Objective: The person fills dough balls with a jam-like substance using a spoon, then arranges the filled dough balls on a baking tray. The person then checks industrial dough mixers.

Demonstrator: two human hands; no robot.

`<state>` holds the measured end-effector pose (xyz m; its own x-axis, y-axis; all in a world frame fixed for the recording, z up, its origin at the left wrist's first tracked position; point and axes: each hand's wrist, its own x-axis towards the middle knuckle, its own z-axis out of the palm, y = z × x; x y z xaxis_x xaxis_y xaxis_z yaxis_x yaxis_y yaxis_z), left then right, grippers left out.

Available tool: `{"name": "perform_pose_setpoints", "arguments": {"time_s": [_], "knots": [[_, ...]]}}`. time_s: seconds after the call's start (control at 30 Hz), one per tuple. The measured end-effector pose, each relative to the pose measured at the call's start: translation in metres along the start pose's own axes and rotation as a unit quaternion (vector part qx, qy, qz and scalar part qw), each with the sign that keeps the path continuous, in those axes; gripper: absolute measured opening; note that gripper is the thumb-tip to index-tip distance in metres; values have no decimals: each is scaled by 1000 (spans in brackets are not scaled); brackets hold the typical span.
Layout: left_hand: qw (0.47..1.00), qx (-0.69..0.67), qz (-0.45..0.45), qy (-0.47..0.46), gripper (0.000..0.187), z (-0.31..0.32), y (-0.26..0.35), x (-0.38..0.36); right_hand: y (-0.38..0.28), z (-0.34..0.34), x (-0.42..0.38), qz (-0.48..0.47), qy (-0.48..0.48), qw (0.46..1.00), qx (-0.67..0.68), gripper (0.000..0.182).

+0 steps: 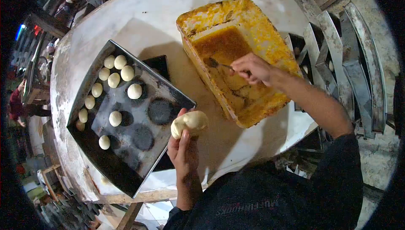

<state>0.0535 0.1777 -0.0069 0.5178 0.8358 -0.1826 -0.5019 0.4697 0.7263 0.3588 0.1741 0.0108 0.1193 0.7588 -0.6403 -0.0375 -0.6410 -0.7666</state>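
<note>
Resting in the cupped left hand (184, 145), a pale lump of dough (190, 123) sat just off the near right edge of a dark baking tray (122, 171), the fingers curled under it and the thumb pressed up its side. The right hand (252, 68) was closed around the handle of a spoon (216, 63), whose bowl lay in the brown filling (221, 46) inside a yellow-stained rectangular tub (261, 27). The tub stood to the right of the tray on a round white table (147, 14). On the tray lay a scatter of small round dough balls (134, 91), mostly toward its far left side. Metal racks (358, 69) stood beyond the table's right edge
</note>
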Motion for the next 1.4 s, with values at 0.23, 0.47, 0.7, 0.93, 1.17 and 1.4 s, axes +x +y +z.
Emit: {"name": "perform_pose_setpoints", "arguments": {"time_s": [0.23, 0.47, 0.7, 0.93, 1.17, 1.4], "knots": [[998, -53, -40, -7, 50, 39, -1, -23, 30, 50, -125, -192, -31, 973, -125, 24], [983, -106, -147, 19, 46, 12, -34, -60, 160, 111, -127, -460, 194, 745, -442, 51], [978, -88, -55, 180, 40, -49, -65, -87, 232, 115, -93, -386, 222, 779, -442, 58], [992, -88, 3, 90, 45, -7, -52, -136, 222, 136, -102, -454, 271, 780, -335, 30], [944, 281, 172, -8, 76, 43, -106, -214, 154, 204, -246, -450, 204, 854, -163, 40], [978, 52, 200, -41, 81, 50, -59, -302, 155, 227, -326, -614, 230, 727, -203, 25]]}}
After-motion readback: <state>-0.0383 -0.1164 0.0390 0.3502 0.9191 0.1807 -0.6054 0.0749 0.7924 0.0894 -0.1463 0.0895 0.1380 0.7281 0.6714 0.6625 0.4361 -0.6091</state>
